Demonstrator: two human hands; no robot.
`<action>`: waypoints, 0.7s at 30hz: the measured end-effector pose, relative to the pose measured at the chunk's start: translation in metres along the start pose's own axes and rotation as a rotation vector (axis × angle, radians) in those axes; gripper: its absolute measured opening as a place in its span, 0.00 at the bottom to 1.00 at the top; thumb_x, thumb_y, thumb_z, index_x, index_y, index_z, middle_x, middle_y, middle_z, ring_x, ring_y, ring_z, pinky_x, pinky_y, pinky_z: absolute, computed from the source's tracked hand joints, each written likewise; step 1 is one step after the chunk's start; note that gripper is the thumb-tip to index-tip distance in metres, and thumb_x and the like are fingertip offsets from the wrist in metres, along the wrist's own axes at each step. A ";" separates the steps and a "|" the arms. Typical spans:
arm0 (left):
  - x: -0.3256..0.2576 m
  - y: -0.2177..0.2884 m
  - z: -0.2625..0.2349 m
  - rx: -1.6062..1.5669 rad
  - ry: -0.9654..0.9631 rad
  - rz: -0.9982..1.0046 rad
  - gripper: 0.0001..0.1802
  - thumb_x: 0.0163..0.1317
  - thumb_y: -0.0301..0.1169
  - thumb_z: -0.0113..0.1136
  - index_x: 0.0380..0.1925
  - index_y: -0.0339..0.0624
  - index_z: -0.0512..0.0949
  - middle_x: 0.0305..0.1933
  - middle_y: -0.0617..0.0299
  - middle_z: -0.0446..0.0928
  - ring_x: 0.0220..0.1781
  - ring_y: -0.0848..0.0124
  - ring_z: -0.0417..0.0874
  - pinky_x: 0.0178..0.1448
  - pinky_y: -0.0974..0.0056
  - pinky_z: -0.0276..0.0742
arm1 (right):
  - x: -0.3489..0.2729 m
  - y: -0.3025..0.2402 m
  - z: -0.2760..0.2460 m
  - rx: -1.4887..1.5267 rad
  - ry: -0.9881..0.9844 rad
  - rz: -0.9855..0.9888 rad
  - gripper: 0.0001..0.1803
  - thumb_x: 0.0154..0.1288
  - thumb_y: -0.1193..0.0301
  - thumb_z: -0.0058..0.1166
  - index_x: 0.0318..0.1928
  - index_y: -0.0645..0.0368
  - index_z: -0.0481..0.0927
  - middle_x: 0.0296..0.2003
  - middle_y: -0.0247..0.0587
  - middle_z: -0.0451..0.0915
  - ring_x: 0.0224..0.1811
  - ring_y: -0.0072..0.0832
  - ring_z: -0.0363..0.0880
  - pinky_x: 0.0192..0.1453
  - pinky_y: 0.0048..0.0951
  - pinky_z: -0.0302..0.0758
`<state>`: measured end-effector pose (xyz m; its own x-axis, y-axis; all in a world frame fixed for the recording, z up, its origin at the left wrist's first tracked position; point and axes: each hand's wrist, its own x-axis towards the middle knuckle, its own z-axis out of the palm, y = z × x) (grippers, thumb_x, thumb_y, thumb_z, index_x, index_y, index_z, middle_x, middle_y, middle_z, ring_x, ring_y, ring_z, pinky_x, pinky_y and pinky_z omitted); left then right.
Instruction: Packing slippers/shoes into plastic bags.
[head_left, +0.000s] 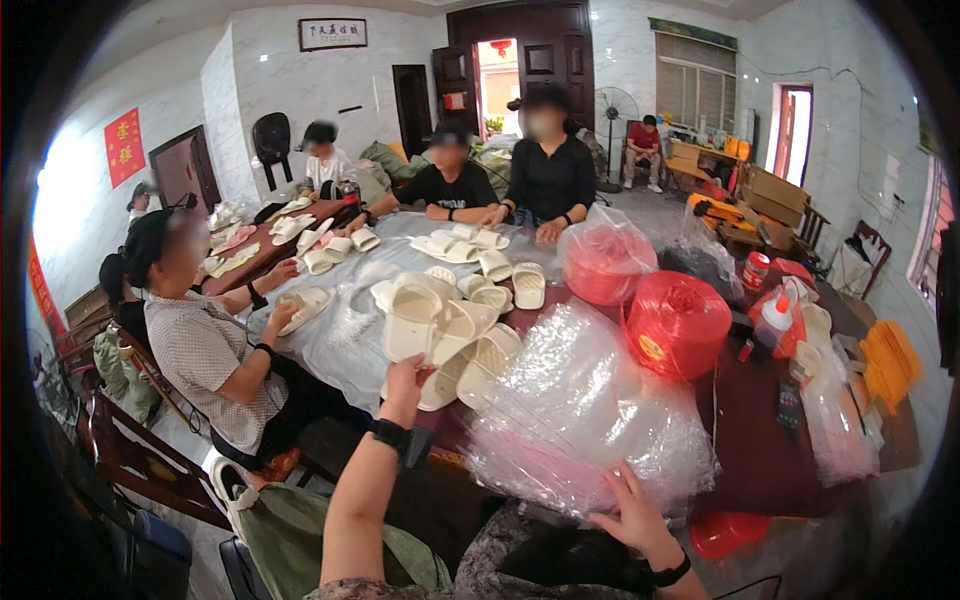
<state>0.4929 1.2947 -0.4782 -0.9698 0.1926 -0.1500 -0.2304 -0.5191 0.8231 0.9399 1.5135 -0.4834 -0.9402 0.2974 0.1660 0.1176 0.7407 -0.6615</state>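
Here, seen from the head camera: left hand raised over the table edge, fingers closed on the heel end of a cream slipper, the one nearest in a heap of cream slippers at mid-table. Black wrist strap on that forearm. Right hand lower, fingers spread and flat against the near edge of a stack of clear plastic bags, clamped on nothing. Stack lying on the dark red table, just right of the heap. Behind the stack, a red spool of twine; beyond it another red spool wrapped in a clear bag. Across and to the left, other people seated, with more slippers before them on a clear sheet.
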 end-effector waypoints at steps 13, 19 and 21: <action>-0.183 0.026 0.121 -0.197 -0.374 -0.090 0.10 0.64 0.19 0.55 0.45 0.28 0.75 0.43 0.54 0.78 0.45 0.63 0.82 0.54 0.64 0.83 | 0.006 0.000 -0.005 -0.108 -0.004 -0.037 0.44 0.57 0.54 0.65 0.69 0.62 0.62 0.72 0.66 0.52 0.63 0.62 0.68 0.63 0.48 0.72; -0.238 -0.074 0.139 -0.326 -0.368 -0.527 0.13 0.69 0.19 0.50 0.50 0.19 0.66 0.50 0.47 0.72 0.51 0.56 0.80 0.59 0.62 0.83 | -0.003 -0.007 -0.023 -0.162 -0.044 -0.012 0.41 0.58 0.56 0.67 0.67 0.62 0.66 0.70 0.64 0.57 0.57 0.53 0.77 0.57 0.42 0.76; -0.253 -0.110 0.124 -0.303 -0.386 -0.668 0.16 0.73 0.25 0.47 0.54 0.22 0.65 0.52 0.45 0.72 0.52 0.59 0.78 0.61 0.61 0.82 | 0.001 -0.019 -0.038 0.043 0.020 0.012 0.38 0.60 0.60 0.66 0.66 0.63 0.67 0.66 0.61 0.64 0.51 0.44 0.79 0.51 0.37 0.77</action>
<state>0.7739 1.4068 -0.4628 -0.5377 0.7839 -0.3106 -0.8134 -0.3853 0.4358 0.9486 1.5227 -0.4435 -0.9320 0.3189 0.1721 0.1148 0.7103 -0.6944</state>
